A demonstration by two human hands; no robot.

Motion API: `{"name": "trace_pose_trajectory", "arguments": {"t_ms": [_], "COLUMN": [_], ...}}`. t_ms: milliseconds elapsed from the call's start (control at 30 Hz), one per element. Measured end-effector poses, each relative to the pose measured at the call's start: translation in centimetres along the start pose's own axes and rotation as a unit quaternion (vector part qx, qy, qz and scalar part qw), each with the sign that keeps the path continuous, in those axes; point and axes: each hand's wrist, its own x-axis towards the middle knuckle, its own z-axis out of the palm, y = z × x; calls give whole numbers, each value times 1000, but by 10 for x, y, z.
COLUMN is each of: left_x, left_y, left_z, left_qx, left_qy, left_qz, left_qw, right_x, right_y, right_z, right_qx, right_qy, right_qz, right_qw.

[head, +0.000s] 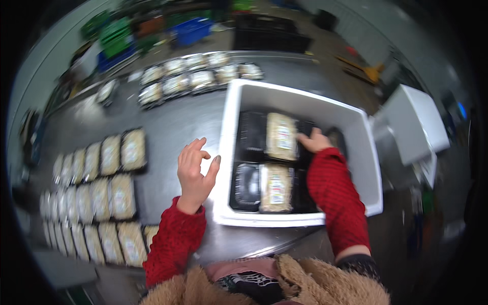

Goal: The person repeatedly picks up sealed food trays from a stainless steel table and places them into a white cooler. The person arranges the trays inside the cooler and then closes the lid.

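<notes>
A white foam box (297,220) stands on a steel table, with black plastic trays (248,187) inside, several set on edge. Two wrapped trays of pale food (282,136) with labels face up in its middle. My right hand (315,141) reaches into the box, fingertips beside the upper pale tray at a black tray; whether it grips anything I cannot tell. My left hand (196,171) hovers just left of the box wall, fingers apart and holding nothing. Left of it, rows of wrapped pale trays (122,196) lean one against another on the table.
More wrapped packs (202,79) lie in two rows at the steel table's (175,122) far side, with a single pack (107,91) apart. A white foam piece (415,122) stands right of the box. Beyond are black crates (267,34), blue and green bins (190,30) and a yellow pallet jack (371,72).
</notes>
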Motion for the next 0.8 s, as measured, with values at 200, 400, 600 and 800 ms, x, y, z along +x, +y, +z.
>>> {"name": "trace_pose_trajectory", "arguments": {"t_ms": [200,400,600,800], "left_x": [-100,-157,-118,16], "left_y": [-153,-208,-224,-63], "left_z": [-94,-127,-174,-143], "left_qx": [375,586,390,-290], "left_qy": [-83,-205,-104,-11], "left_qz": [-120,-256,-363,-403], "left_qw": [915,741,840,868], "right_x": [26,28,-51,-141], "right_y": [68,46,-45,-100], "right_z": [7,-16,-35,-17], "right_qx": [5,62,402,339], "right_qy": [22,146,98,71], "right_qz": [-98,-182,-322,-545], "right_qw": [995,970,851,763]}}
